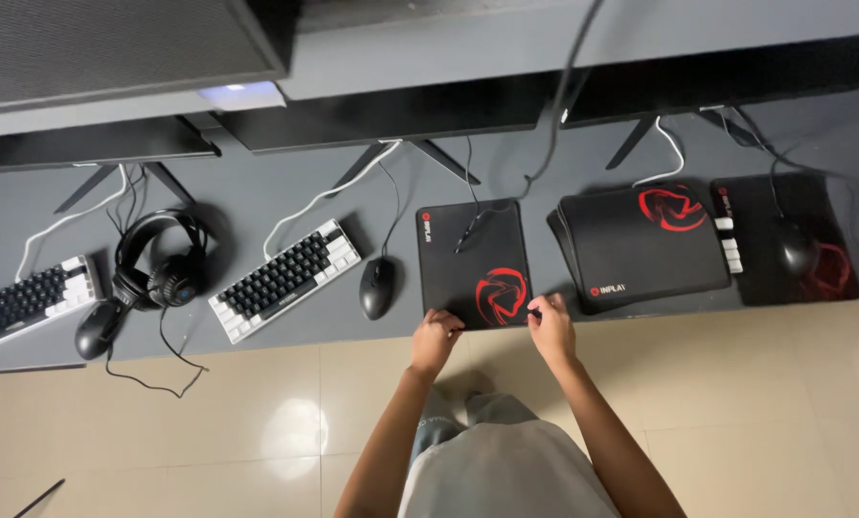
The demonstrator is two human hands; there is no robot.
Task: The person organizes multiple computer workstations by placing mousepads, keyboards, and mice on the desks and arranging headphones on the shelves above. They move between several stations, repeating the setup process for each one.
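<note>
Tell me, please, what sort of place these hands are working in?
Probably a gaming or computer room: a long grey desk carries several keyboards, mice and a headset, while both hands grip a black mouse pad.

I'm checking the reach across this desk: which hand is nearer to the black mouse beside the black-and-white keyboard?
Left. The left hand grips the mouse pad's near left corner, just right of and below the mouse. The right hand holds the pad's near right corner, farther away.

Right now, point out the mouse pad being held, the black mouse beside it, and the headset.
mouse pad (468,259), head view, bare black middle.
black mouse (377,286), head view, its top shell.
headset (172,280), head view, right ear cup.
</note>
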